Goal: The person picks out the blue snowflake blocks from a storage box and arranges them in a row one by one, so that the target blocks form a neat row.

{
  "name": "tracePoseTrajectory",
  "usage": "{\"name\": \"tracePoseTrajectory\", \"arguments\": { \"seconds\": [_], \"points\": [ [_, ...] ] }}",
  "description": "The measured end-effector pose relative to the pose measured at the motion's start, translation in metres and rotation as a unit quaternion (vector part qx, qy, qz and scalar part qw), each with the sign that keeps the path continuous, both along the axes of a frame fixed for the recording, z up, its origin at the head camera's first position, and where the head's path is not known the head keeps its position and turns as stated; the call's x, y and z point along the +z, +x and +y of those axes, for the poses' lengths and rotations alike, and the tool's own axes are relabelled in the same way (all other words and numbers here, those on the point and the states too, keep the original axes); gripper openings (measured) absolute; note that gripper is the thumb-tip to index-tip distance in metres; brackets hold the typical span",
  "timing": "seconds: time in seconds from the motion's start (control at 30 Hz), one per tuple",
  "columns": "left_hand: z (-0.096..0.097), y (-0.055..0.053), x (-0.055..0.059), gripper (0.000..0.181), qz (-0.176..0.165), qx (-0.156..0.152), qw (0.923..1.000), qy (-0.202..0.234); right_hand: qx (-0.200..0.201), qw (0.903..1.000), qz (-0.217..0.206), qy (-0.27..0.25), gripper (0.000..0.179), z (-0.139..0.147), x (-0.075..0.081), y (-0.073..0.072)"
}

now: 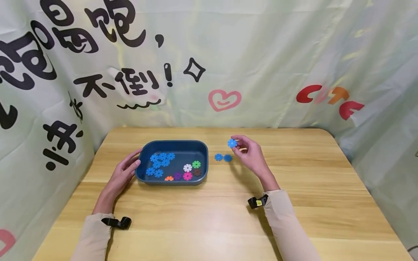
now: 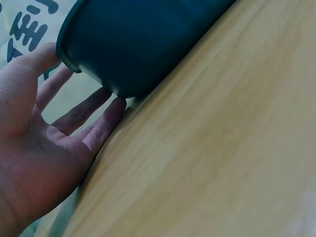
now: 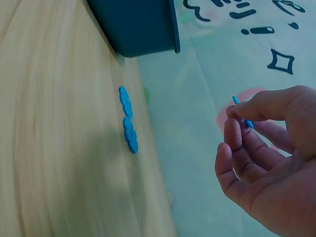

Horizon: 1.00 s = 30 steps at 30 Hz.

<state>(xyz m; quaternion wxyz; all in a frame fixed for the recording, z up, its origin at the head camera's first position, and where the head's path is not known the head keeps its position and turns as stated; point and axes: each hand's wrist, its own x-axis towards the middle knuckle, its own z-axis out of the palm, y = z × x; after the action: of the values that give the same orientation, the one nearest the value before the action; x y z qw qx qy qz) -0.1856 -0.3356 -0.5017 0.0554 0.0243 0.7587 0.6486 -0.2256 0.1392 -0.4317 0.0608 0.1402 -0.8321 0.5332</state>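
In our right grip (image 1: 250, 155) we pinch a blue disc (image 1: 232, 143) between thumb and fingers, raised above the bench (image 1: 300, 170), right of the tray (image 1: 176, 146). Two more discs (image 1: 227, 158) lie side by side between them on the bench. Our left grip (image 1: 121, 176) is wide, touching the tray's left end. Inside, we see blue pieces (image 1: 156, 164) left and mixed-colour pieces (image 1: 187, 176) near right.

The tray (image 1: 171, 183) hides part of the orange disc (image 1: 168, 178); the right hand (image 1: 250, 156) covers some of the held disc (image 1: 232, 143). Both wrist views crop the tray.
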Motion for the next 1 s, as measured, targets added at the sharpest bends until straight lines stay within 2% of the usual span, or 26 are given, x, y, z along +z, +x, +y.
{"name": "tracePoseTrajectory", "arguments": {
  "seconds": [0.2, 0.43, 0.7, 0.83, 1.0],
  "points": [
    [-0.002, 0.004, 0.000, 0.055, 0.001, 0.007, 1.0000, 0.004, -0.007, 0.9999, -0.012, 0.008, 0.037, 0.006, -0.007, -0.004],
    [-0.001, 0.005, 0.000, 0.055, -0.007, 0.005, 1.0000, -0.001, -0.019, 0.9979, -0.039, 0.048, 0.035, 0.017, -0.019, -0.008],
    [-0.001, -0.001, 0.004, 0.055, -0.001, 0.001, 1.0000, -0.002, -0.010, 0.9921, -0.070, 0.104, 0.033, 0.024, -0.025, -0.011],
    [0.000, 0.000, 0.004, 0.054, -0.001, -0.001, 1.0000, 0.010, 0.001, 0.9862, -0.090, 0.139, 0.031, 0.026, -0.029, -0.011],
    [-0.001, 0.003, -0.001, 0.053, 0.006, -0.001, 0.9997, 0.022, 0.012, 0.9827, -0.100, 0.155, 0.029, 0.026, -0.034, -0.010]
  ]
}}
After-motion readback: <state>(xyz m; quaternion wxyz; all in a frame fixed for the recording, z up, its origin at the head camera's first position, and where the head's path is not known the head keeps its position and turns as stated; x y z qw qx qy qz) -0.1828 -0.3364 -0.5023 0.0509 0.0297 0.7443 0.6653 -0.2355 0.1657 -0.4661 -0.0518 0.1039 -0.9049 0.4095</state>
